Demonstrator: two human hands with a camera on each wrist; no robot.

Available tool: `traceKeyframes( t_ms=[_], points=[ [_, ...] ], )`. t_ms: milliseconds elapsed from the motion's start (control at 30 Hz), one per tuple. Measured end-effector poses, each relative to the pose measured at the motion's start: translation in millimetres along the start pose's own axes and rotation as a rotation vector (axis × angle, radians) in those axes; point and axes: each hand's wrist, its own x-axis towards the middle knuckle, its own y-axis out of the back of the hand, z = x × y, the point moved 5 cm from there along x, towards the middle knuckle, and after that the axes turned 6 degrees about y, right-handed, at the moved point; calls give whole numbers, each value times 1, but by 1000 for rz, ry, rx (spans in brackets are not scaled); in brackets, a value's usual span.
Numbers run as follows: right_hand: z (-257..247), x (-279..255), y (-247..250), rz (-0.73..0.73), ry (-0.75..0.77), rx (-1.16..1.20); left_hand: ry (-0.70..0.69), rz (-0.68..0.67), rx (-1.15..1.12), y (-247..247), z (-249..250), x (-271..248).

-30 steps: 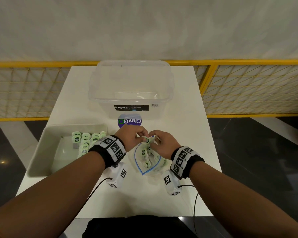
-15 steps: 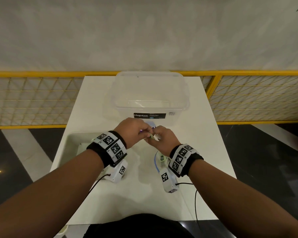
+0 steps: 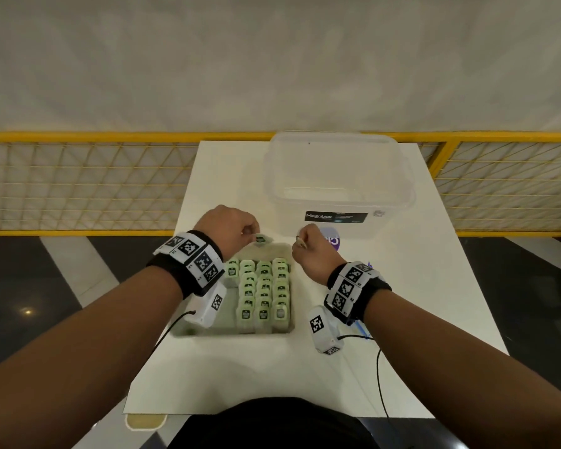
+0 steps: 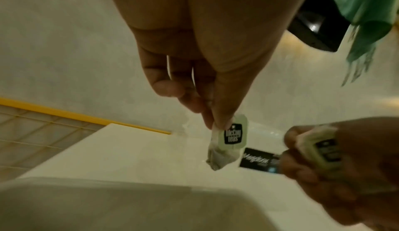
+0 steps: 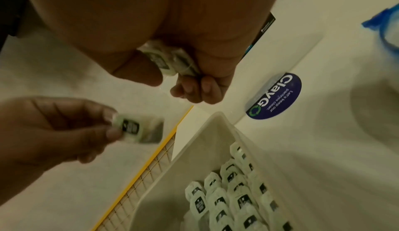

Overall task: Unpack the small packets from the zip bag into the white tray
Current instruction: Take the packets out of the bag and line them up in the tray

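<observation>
The white tray (image 3: 292, 330) holds several rows of small green-and-white packets (image 3: 263, 293). My left hand (image 3: 251, 233) hovers over the tray's far end and pinches one packet (image 4: 232, 137) by its top corner between thumb and fingertips. My right hand (image 3: 302, 241) is beside it at the tray's far right corner, its fingers curled round a few packets (image 5: 170, 60). The two hands are apart. The zip bag (image 5: 384, 19) lies on the table right of the tray, mostly hidden under my right wrist, and only its blue edge (image 3: 360, 328) shows.
A clear lidless plastic box (image 3: 337, 179) stands at the table's far side behind the hands. A round blue sticker (image 5: 274, 96) lies between box and tray. Yellow mesh railing (image 3: 78, 183) runs behind the white table (image 3: 418, 303). Wrist-camera cables (image 3: 381, 377) trail near the front edge.
Both hands have left the zip bag and moved left, over the tray. They were together at the bag's mouth; now they are apart, with the left pinching a single packet.
</observation>
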Motion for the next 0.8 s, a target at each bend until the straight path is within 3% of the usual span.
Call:
traceKeyframes(
  t_ms=[100, 167, 267, 367, 433, 567, 700, 800],
  points=[
    [-2, 4, -9, -13, -25, -51, 111, -126, 154, -17, -34, 3],
    [-2, 7, -14, -11, -26, -46, 147, -280, 249, -40, -47, 5],
    [0, 9, -20, -13, -27, -46, 173, -537, 382, -94, -76, 15],
    [4, 8, -21, 3, -6, -71, 188, -662, 482, -168, -131, 49],
    [8, 8, -22, -4, -8, -106, 194, -610, 469, -174, -132, 54],
    [13, 6, -20, -4, -30, -168, 160, -497, 454, -137, -96, 43],
    [10, 2, -22, 8, -16, -151, 183, -499, 430, -143, -102, 45],
    [10, 0, -27, -9, -50, -102, 197, -423, 362, -132, -99, 42]
  ],
)
